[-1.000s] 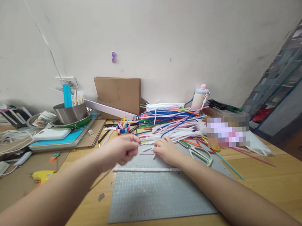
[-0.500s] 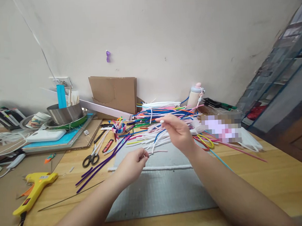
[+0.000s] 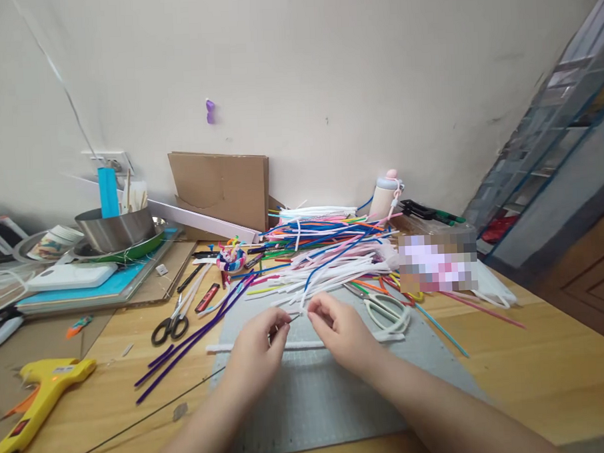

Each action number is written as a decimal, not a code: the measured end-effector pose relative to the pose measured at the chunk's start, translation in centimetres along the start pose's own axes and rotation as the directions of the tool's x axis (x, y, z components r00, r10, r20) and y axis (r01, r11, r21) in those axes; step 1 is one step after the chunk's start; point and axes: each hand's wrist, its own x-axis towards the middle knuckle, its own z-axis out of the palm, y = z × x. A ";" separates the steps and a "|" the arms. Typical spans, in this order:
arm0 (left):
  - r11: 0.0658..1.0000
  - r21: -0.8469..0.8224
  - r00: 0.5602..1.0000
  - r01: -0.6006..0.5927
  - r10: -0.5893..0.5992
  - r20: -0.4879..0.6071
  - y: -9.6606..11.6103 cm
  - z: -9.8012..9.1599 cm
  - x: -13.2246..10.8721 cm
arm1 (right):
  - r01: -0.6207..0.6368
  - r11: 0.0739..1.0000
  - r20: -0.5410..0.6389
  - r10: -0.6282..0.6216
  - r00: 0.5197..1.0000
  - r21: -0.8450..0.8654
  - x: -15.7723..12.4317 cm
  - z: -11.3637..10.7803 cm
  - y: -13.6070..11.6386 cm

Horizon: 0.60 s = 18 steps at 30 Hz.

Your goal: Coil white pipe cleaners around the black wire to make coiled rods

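My left hand (image 3: pixel 264 345) is closed in a pinch around a thin dark wire (image 3: pixel 155 416). The wire's tip pokes out past the fingertips, and its long end trails toward the lower left behind my forearm. Facing it, my right hand (image 3: pixel 339 328) pinches a small white piece (image 3: pixel 304 312) right by that tip; whether the two touch I cannot tell. Both hands hover over a grey cutting mat (image 3: pixel 314 406). Beneath them a white pipe cleaner (image 3: pixel 217 348) lies across the mat, partly covered by the hands.
Behind the hands is a heap of coloured pipe cleaners (image 3: pixel 327 235). Light-handled scissors (image 3: pixel 388 309) lie right of my right hand. To the left are black-handled scissors (image 3: pixel 170 329), purple pipe cleaners (image 3: pixel 201 334) and a yellow glue gun (image 3: pixel 44 398). A bottle (image 3: pixel 385 195) stands by the wall.
My right hand has come down with the small white piece, from above the pipe cleaner heap to close beside my left fingertips. The light-handled scissors have come into sight. The view has shifted slightly.
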 end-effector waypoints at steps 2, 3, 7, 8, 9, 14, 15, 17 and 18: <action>1.000 0.008 1.000 0.018 -0.018 -0.003 -0.2 0.4 -0.4 | -0.017 0.999 0.017 0.017 1.000 0.048 -0.1 0.8 0.9; 1.000 0.014 1.000 0.023 -0.023 0.001 -0.3 0.5 -0.5 | -0.006 0.999 0.019 0.006 1.000 0.036 -0.2 1.0 1.1; 0.998 0.061 1.000 -0.005 0.004 0.018 -0.3 0.4 -0.8 | 0.036 0.999 0.000 -0.036 0.999 0.021 -0.7 1.2 0.8; 0.997 0.072 1.000 -0.014 0.013 0.017 -0.3 0.3 -0.8 | 0.038 0.998 -0.001 -0.038 0.999 0.055 -0.8 1.3 0.8; 0.997 0.078 1.000 -0.021 0.020 0.015 -0.2 0.2 -0.8 | 0.039 0.995 0.005 -0.040 0.999 0.091 -0.8 1.4 0.8; 0.997 0.057 0.999 -0.047 0.049 -0.023 -0.1 0.0 -1.0 | 0.117 0.984 -0.018 -0.116 0.993 0.137 -0.7 1.7 1.3; 0.998 0.049 0.998 -0.047 0.049 -0.031 -0.1 0.1 -1.1 | 0.165 0.979 -0.047 -0.161 0.986 0.120 -0.6 1.6 1.4; 0.998 0.048 0.998 -0.046 0.048 -0.030 -0.1 0.2 -1.2 | 0.249 0.966 -0.096 -0.242 0.966 0.074 -0.4 1.2 1.5; 0.997 0.056 0.998 -0.049 0.050 -0.023 -0.1 0.2 -1.3 | 0.276 0.960 -0.114 -0.270 0.956 0.047 -0.3 1.0 1.5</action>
